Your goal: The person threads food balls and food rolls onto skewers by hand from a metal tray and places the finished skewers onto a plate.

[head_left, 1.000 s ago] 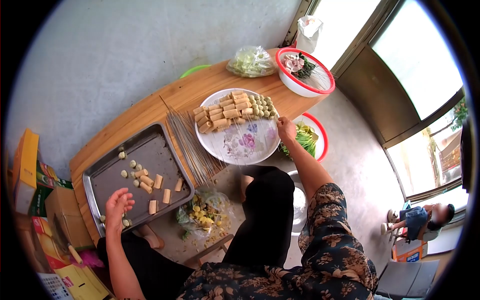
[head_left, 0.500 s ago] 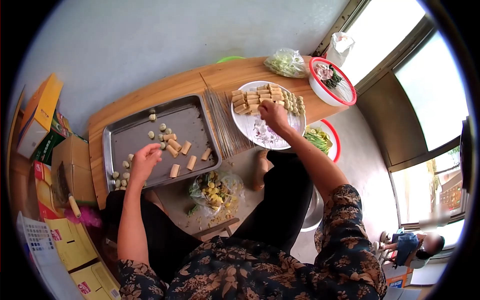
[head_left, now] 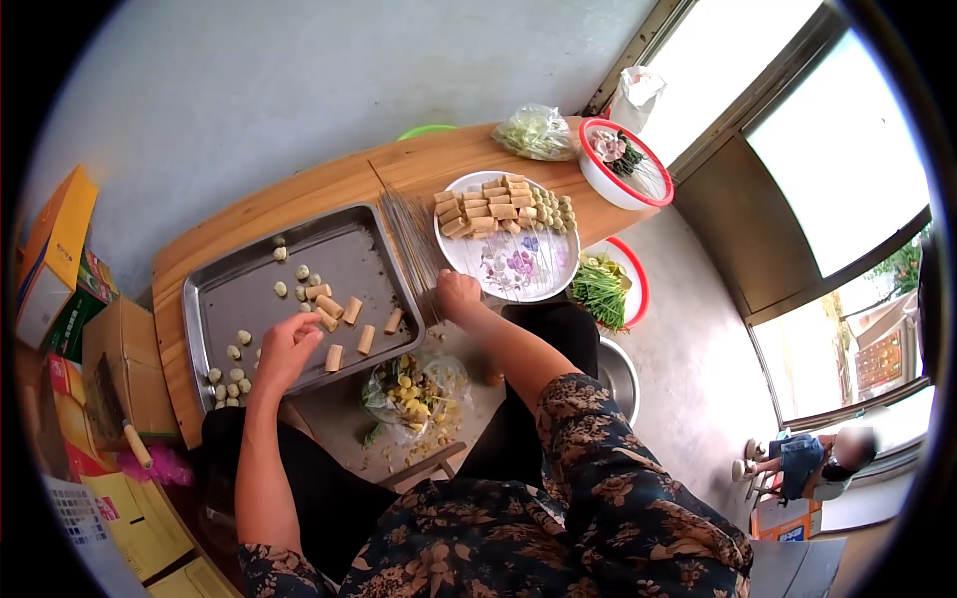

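My left hand (head_left: 287, 351) is over the front of a metal tray (head_left: 239, 274), fingers bent and apart, with nothing visible in them. Close to its fingertips lie several short tan cylinders (head_left: 352, 310) and small pale, speckled balls (head_left: 280, 288). More balls are at the tray's left front corner. My right hand (head_left: 460, 294) is closed at the edge of a bundle of thin skewers (head_left: 407, 239), between tray and plate; its fingertips are partly hidden. Beyond it, a white flower-printed plate (head_left: 538, 284) bears rows of tan cylinders (head_left: 487, 207) and balls (head_left: 554, 211).
Greens fill a plastic bag (head_left: 535, 133) near a red-rimmed bowl (head_left: 653, 194). Another red-rimmed basin (head_left: 638, 289) holds green stalks. A bag of scraps (head_left: 414, 394) sits below the table. Boxes (head_left: 130, 344) and a knife (head_left: 135, 444) are at left. A person (head_left: 807, 463) sits far right.
My right hand has moved left from above the plate's food to the skewers. My left hand stays over the tray. The whole view has shifted slightly.
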A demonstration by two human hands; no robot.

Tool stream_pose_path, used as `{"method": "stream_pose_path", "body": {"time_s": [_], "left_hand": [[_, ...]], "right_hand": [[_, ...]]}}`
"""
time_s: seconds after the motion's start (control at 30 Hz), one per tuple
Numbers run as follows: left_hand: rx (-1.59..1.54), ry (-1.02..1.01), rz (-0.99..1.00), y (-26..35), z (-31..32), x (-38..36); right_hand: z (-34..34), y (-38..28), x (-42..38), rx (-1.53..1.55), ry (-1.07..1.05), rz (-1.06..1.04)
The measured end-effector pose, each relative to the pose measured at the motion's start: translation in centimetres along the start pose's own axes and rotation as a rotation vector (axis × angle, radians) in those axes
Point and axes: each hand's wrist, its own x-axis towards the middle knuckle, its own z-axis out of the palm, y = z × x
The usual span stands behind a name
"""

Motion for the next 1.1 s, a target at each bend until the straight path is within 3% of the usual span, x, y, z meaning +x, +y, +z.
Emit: {"method": "stream_pose_path", "body": {"time_s": [0.4,0.47,0.5,0.57,0.63,0.77,0.83,0.93,1.1], "left_hand": [[0.060,-0.035,0.039,-0.1,0.7,0.6],[0.061,-0.033,0.040,-0.4,0.8,0.7],[0.053,-0.027,0.032,-0.6,0.9,0.8],[0.044,-0.022,0.028,-1.2,1.0,1.1],[-0.137,-0.034,0.011,-1.7,1.2,1.4],[-0.207,-0.036,-0.044,0.7,0.8,0.9],[-0.489,-0.072,-0.084,1.8,0.7,0.6],[-0.644,-0.111,-0.065,3.1,0.7,0.0],[-0.845,-0.155,-0.016,1.2,0.6,0.0]], "right_hand": [[-0.4,0.5,0.0,0.154,-0.023,0.023],[-2.8,0.6,0.0,0.486,-0.288,0.089],[-3.5,0.6,-0.3,0.486,-0.285,0.093],[-4.8,0.5,-0.8,0.910,-0.362,0.047],[-6.5,-0.1,-1.9,0.979,-0.351,0.035],[-9.2,-2.5,-5.3,0.961,-0.189,-0.307],[-8.6,-3.8,-7.1,0.825,-0.040,-0.569],[-9.3,-6.1,-9.7,0.678,-0.066,-0.714],[-9.7,-7.6,-11.1,0.632,-0.149,-0.780]]}}
